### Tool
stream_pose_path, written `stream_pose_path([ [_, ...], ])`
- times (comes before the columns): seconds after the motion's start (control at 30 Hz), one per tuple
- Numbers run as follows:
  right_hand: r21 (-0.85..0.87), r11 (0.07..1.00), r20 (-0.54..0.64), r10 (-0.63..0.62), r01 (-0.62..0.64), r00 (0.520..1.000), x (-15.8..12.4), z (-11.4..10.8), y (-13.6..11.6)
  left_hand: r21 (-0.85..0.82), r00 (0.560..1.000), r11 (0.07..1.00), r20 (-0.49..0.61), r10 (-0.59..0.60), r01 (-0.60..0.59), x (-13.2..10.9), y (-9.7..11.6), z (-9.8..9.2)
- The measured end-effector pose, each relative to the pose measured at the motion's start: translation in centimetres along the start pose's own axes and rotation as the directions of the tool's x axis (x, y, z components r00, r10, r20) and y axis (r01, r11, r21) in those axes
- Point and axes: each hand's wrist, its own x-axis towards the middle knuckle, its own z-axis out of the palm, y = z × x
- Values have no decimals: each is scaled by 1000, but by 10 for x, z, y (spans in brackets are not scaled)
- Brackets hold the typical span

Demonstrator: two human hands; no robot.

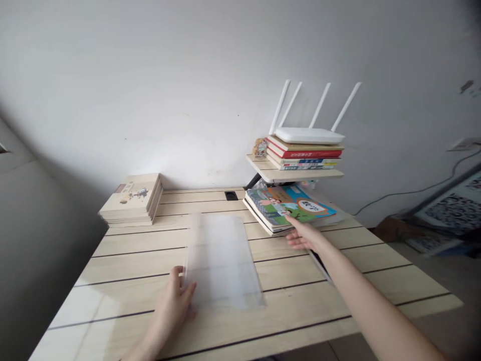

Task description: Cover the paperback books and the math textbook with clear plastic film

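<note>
A clear plastic book cover (221, 260) lies flat on the table in front of me. My left hand (178, 296) is at its lower left edge, with the thumb over the plastic and the fingers curled at its side. To the right, my right hand (302, 235) reaches to a stack of thin books. Its thumb overlaps the colourful top textbook (280, 208), while the other fingers are apart from the thumb, in front of the stack's edge. Partly hidden beneath my right forearm is a dark, flat object with a pale edge (319, 265).
A stack of beige books (131, 200) sits at the back left. On a raised shelf (293, 175) at the right, a white router (308, 135) rests on more books (304, 155). A black socket (231, 195) is set into the slatted table (128, 281) near the wall.
</note>
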Motion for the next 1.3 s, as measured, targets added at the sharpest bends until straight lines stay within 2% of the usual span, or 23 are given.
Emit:
stream_pose_path([
  [0.13, -151, 986, -54, 63, -70, 997, -4, -15, -7, -47, 998, 998, -36, 42, -44, 12, 0, 9],
  [0.23, -157, 986, -82, 47, -60, 996, -8, -12, -10, -67, 998, 997, -57, 35, -39, 24, 1, 15],
  [0.33, -108, 994, -91, 23, -33, 996, -11, -7, -9, -8, 998, 1000, -53, 27, -27, 32, 1, 19],
  [0.43, -39, 999, -94, -2, -2, 996, -12, -5, -6, 167, 979, 977, -131, 155, -132, 36, -3, 16],
  [0.5, -15, 1000, -103, -10, 8, 995, -12, -4, -5, 353, 931, 903, -175, 321, -245, 37, -7, 12],
  [0.57, 8, 1000, -114, -15, 16, 993, -13, -4, -5, 520, 885, 796, -148, 441, -310, 36, -11, 8],
  [0.63, 28, 999, -119, -15, 18, 993, -13, -2, -4, 626, 866, 707, -99, 490, -329, 33, -13, 6],
  [0.73, 79, 997, -97, 21, -14, 995, -14, 1, -2, 704, 853, 628, -63, 519, -331, 26, -12, 7],
  [0.83, 122, 992, -82, 46, -36, 996, -16, 3, -3, 743, 846, 595, -72, 528, -307, 21, -10, 9],
  [1.03, 164, 985, -65, 60, -48, 996, -23, 6, -8, 752, 837, 578, -65, 543, -316, 18, -9, 8],
  [1.3, 201, 979, -65, 37, -23, 997, -30, 15, -4, 750, 863, 599, -75, 499, -281, 15, -2, 8],
])
